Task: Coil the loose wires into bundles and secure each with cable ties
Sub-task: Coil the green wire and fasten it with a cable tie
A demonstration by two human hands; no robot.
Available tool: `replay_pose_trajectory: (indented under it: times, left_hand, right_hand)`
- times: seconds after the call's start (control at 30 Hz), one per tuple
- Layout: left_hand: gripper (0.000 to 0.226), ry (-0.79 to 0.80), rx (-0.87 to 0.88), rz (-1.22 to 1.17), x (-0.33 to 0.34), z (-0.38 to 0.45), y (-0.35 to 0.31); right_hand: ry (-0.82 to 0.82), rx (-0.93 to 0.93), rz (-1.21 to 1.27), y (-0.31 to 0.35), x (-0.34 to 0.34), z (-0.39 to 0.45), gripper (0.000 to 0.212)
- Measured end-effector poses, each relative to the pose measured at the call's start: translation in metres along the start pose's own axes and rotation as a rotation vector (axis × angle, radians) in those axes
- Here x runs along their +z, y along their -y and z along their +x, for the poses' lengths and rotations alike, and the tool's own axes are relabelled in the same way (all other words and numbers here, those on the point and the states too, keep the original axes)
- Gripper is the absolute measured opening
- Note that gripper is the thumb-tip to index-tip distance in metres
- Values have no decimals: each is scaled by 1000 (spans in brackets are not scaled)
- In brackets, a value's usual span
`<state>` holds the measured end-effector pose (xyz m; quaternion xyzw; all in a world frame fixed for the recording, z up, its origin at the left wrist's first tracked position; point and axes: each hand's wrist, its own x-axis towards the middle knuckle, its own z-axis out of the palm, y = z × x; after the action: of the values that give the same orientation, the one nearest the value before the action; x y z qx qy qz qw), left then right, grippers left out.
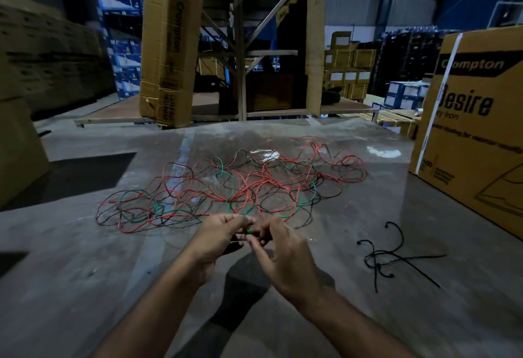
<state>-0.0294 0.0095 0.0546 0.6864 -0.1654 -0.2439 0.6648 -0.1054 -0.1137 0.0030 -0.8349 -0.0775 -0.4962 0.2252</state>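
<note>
Two bare hands work one green wire end above a tangle on a warehouse floor.

Head view: the left hand (219, 237) and right hand (278, 250) meet, fingers curled and pinching a thin green wire (249, 231) that leads from the loose tangle of red, green and black wires (226, 188) spread on the grey concrete floor (70, 258). Black plastic cable ties (393, 257) lie to the right, near a large brown cardboard carton (475, 120).

"Crompton", "Desire" on carton (478, 120)
</note>
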Motion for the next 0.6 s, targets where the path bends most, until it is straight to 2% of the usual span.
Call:
replay_pose_trajectory:
  times: [0.1,0.17,0.23,0.3,0.33,0.4,0.47,0.6]
  left_hand:
    - [21,28,100,49,-14,-9,-6]
    - [26,52,167,108,-22,-17,-12]
    - [28,73,213,169,-26,-24,-16]
    - [30,88,263,153,-29,-28,-20]
    - [30,90,286,107,-30,-29,-21]
    - [29,41,308,-11,-32,-28,-25]
    - [27,-43,293,-144,-39,-24,-28]
    - [25,-16,157,-605,-60,-17,-30]
  right_hand:
    - [-68,1,31,-1,-7,5,16]
    - [-37,123,10,-7,-10,14,34]
    - [113,228,-37,-18,-8,20,53]
    - [308,286,-128,-30,-6,20,49]
    - [371,282,-170,-36,-4,19,36]
    - [396,258,-202,-43,-4,18,8]
    - [378,224,-246,-48,-5,19,16]
    - [267,83,-395,-55,-14,32,36]
